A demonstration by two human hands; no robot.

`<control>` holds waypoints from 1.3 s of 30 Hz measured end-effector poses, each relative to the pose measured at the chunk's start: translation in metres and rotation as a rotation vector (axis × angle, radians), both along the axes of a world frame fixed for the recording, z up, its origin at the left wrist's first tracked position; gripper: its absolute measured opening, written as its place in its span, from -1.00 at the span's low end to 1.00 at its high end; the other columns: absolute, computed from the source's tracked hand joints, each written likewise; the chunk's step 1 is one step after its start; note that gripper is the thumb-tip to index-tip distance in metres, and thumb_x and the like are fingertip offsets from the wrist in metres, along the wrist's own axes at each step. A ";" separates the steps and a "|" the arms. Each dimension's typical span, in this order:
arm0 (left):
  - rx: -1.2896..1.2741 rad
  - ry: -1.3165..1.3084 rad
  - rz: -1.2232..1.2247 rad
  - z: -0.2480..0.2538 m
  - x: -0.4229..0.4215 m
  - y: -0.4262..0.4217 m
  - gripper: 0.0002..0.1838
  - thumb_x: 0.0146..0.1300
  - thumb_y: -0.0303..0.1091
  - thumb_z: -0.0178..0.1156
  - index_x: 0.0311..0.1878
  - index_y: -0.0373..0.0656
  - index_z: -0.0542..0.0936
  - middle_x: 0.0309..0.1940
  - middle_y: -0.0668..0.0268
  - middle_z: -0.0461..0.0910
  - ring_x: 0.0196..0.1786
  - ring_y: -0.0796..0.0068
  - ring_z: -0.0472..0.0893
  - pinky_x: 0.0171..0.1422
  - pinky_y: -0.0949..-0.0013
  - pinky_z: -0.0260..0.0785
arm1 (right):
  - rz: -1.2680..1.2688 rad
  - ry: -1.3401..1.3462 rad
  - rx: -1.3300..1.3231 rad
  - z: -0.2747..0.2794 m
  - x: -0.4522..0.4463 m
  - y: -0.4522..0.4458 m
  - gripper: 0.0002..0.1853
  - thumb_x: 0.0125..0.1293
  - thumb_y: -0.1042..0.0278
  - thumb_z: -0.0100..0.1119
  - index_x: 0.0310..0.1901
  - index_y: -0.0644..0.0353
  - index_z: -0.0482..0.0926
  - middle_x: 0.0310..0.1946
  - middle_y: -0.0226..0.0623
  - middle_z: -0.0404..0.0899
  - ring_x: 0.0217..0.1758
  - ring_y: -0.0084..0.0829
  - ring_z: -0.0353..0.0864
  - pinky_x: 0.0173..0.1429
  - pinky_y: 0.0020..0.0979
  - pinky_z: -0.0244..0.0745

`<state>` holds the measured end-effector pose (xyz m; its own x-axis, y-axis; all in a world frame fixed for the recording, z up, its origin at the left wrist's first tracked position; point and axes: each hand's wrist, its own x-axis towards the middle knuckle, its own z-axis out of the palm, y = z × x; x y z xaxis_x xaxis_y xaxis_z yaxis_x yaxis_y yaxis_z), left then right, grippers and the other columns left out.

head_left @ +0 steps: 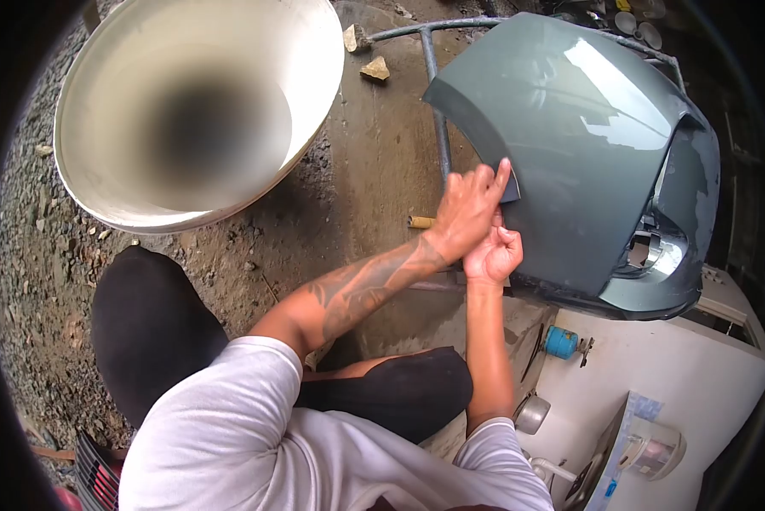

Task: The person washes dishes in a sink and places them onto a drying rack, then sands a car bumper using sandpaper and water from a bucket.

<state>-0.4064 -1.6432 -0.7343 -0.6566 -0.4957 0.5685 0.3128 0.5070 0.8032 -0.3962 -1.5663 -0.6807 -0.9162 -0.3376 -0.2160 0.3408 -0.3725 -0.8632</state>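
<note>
A grey-green car bumper (570,128) lies on a metal stand, its curved wheel-arch edge facing me. At that edge my left hand (472,204) is closed on a small dark piece of sandpaper (511,189), the index finger stretched along the rim. Just below it, my right hand (495,255) is turned palm up with thumb and fingers curled in. The left hand and the bumper edge partly cover its fingertips, so what they hold is hidden.
A big whitish round container (314,85) stands at upper left. The metal stand (438,102) has stones (375,69) near it. A yellowish roll (421,222) sits beside my left wrist. At lower right are a blue canister (560,342) and a pale panel (672,358).
</note>
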 end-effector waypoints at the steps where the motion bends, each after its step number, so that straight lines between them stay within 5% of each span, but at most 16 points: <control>1: 0.023 -0.058 0.032 0.000 -0.001 -0.012 -0.19 -0.07 -0.50 0.16 0.36 -0.35 0.19 -0.20 0.15 0.39 -0.15 0.20 0.44 -0.18 0.18 0.17 | 0.018 0.022 -0.039 -0.006 -0.005 0.005 -0.33 -0.02 0.28 -0.05 0.21 0.37 0.28 0.25 -0.12 0.29 0.31 -0.21 0.24 0.53 -0.17 -0.09; 5: 0.056 -0.111 0.062 -0.003 -0.012 -0.029 -0.16 -0.10 -0.48 0.17 0.37 -0.30 0.18 -0.22 0.16 0.39 -0.16 0.19 0.44 -0.22 0.17 0.16 | -0.128 0.118 0.061 -0.013 -0.007 0.012 -0.31 -0.02 0.29 -0.06 0.24 0.33 0.27 0.26 -0.15 0.28 0.39 -0.16 0.17 0.55 -0.16 -0.16; 9: 0.005 0.038 -0.027 0.003 0.002 0.006 -0.16 -0.08 -0.46 0.20 0.39 -0.21 0.20 -0.23 0.20 0.39 -0.15 0.21 0.43 -0.18 0.18 0.17 | 0.016 0.017 -0.003 0.000 0.000 0.001 -0.37 -0.01 0.28 -0.05 0.19 0.28 0.35 0.24 -0.18 0.32 0.28 -0.27 0.27 0.33 -0.15 0.18; 13: 0.052 -0.104 0.082 -0.007 -0.018 -0.041 -0.20 -0.06 -0.47 0.18 0.37 -0.20 0.23 -0.21 0.19 0.39 -0.15 0.23 0.43 -0.16 0.21 0.16 | -0.134 0.114 0.062 -0.016 -0.009 0.015 -0.35 0.00 0.27 -0.07 0.20 0.32 0.32 0.23 -0.15 0.32 0.40 -0.18 0.16 0.51 -0.12 -0.05; 18: 0.031 0.083 -0.071 0.011 0.016 0.005 -0.16 -0.04 -0.43 0.20 0.41 -0.20 0.17 -0.23 0.21 0.37 -0.15 0.25 0.43 -0.17 0.20 0.18 | 0.003 -0.020 0.027 -0.005 -0.007 0.011 -0.35 0.01 0.27 -0.07 0.19 0.39 0.31 0.22 -0.10 0.33 0.40 -0.18 0.16 0.51 -0.13 -0.07; 24: 0.061 -0.226 0.083 -0.011 -0.022 -0.044 -0.18 -0.08 -0.50 0.18 0.36 -0.29 0.20 -0.18 0.15 0.38 -0.14 0.19 0.44 -0.18 0.17 0.14 | -0.143 0.103 0.035 -0.015 -0.008 0.016 -0.37 -0.04 0.30 -0.03 0.14 0.39 0.37 0.26 -0.09 0.29 0.28 -0.22 0.27 0.52 -0.13 -0.07; 28: 0.101 -0.045 -0.023 -0.003 -0.001 -0.002 -0.16 -0.09 -0.54 0.16 0.39 -0.32 0.16 -0.21 0.14 0.37 -0.15 0.20 0.44 -0.18 0.20 0.14 | -0.013 0.038 -0.049 -0.005 -0.005 0.005 -0.37 -0.03 0.38 -0.05 0.19 0.34 0.34 0.28 -0.11 0.30 0.29 -0.24 0.28 0.29 -0.21 0.23; 30: 0.084 -0.082 -0.003 -0.007 -0.004 -0.020 -0.17 -0.08 -0.54 0.16 0.38 -0.31 0.18 -0.22 0.16 0.38 -0.15 0.20 0.44 -0.19 0.19 0.14 | -0.051 0.073 -0.070 -0.014 -0.011 0.011 -0.35 -0.02 0.37 -0.05 0.21 0.34 0.33 0.30 -0.11 0.28 0.32 -0.23 0.26 0.30 -0.20 0.22; 34: 0.092 -0.200 0.108 -0.010 -0.028 -0.051 -0.20 -0.06 -0.57 0.15 0.36 -0.27 0.20 -0.21 0.17 0.39 -0.13 0.19 0.44 -0.18 0.19 0.15 | -0.139 0.109 0.026 -0.015 -0.010 0.015 -0.29 -0.02 0.36 -0.07 0.25 0.46 0.24 0.32 -0.05 0.24 0.43 -0.18 0.13 0.54 -0.15 -0.09; 36: 0.043 -0.048 0.059 0.002 -0.009 -0.021 -0.33 0.00 -0.50 0.12 0.29 -0.32 0.29 -0.27 0.18 0.40 -0.21 0.24 0.47 -0.23 0.19 0.17 | -0.043 0.043 -0.076 -0.018 -0.014 0.022 -0.37 -0.01 0.38 -0.06 0.19 0.39 0.33 0.29 -0.09 0.28 0.31 -0.21 0.27 0.45 -0.16 0.10; 39: 0.088 -0.072 -0.021 0.004 -0.003 -0.025 -0.22 -0.04 -0.54 0.15 0.36 -0.25 0.22 -0.19 0.15 0.40 -0.13 0.20 0.44 -0.18 0.19 0.16 | -0.035 0.038 -0.044 -0.017 -0.015 0.019 -0.38 -0.01 0.37 -0.05 0.18 0.36 0.35 0.26 -0.12 0.32 0.27 -0.24 0.30 0.41 -0.18 0.15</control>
